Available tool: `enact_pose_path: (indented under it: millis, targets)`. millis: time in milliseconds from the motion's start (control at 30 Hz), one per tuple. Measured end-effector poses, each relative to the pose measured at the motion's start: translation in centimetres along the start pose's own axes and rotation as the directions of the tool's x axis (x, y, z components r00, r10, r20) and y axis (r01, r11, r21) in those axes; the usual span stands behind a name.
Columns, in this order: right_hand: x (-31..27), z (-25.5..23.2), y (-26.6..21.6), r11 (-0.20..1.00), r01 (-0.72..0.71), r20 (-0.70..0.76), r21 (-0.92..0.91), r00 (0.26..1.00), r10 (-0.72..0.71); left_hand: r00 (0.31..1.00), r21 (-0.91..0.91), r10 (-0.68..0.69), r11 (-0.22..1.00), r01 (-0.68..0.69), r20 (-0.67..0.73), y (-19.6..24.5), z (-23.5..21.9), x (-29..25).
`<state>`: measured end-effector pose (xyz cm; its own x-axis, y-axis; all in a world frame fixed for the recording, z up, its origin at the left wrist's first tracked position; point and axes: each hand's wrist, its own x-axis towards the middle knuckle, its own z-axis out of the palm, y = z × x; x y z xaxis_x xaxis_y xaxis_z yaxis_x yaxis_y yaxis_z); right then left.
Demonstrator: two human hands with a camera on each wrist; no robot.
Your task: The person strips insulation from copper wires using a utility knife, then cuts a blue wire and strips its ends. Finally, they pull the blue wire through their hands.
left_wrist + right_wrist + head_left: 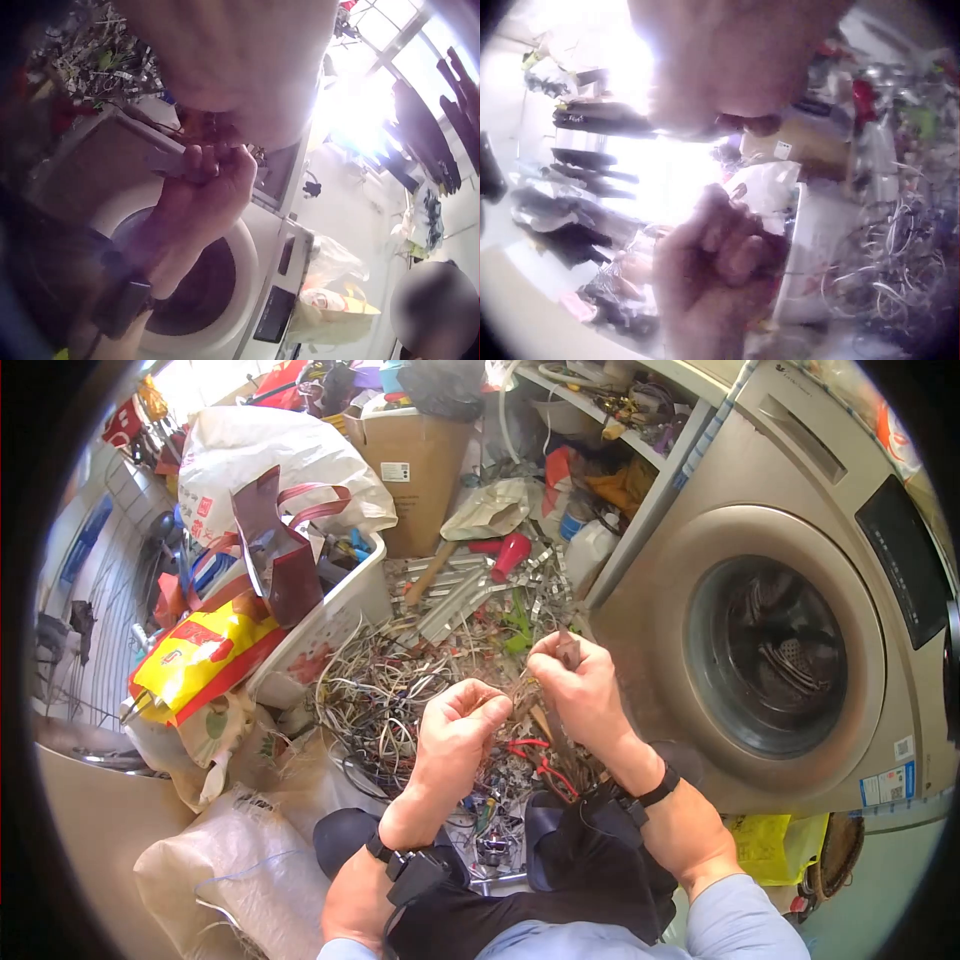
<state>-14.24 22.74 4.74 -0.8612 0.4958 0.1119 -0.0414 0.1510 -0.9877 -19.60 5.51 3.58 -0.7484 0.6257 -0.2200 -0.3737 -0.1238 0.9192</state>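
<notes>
Pinching a brown scrap (568,651) left of the washing machine (866,730), the right hand (592,695) faces the curled left hand (452,735), its hold unclear; tangled wires (375,695) farther left seem mostly unhandled, finished work indeterminable.

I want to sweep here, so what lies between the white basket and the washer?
Tangled wires and metal strips lie there, with the left hand and right hand above, in the head view.

item in left grip (455,740) mostly hidden, washing machine (800,620) cut off
</notes>
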Motion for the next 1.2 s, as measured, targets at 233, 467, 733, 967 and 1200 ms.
enact_pose_path:
  millis: [233, 467, 733, 967, 1200]
  targets:
    - [0.4, -0.2, -0.8, 0.941, -0.239, 0.19, 0.239, 0.962, 0.197, 0.995, -0.366, -0.101, 0.925, 0.1, 0.016, -0.6, -1.8, -0.6]
    - [-0.4, 2.2, 0.5, 0.976, -0.123, 0.357, 0.179, 0.933, 0.052, 0.996, -0.471, -0.047, 0.879, 0.078, 0.077, -0.6, -2.9, -0.4]
    - [0.5, 1.8, 0.2, 0.953, -0.219, 0.488, 0.21, 0.868, 0.092, 0.99, -0.491, -0.07, 0.863, 0.123, 0.126, 0.1, -3.7, -0.7]
    - [-0.1, 2.6, -0.8, 0.917, -0.345, 0.473, 0.199, 0.854, 0.219, 0.986, -0.522, -0.076, 0.841, 0.144, 0.15, 0.1, -4.1, -0.6]
    - [0.2, 1.7, 0.1, 0.9, -0.37, 0.52, 0.23, 0.828, 0.208, 0.987, -0.442, -0.094, 0.886, 0.144, 0.133, -0.2, -4.0, -0.7]
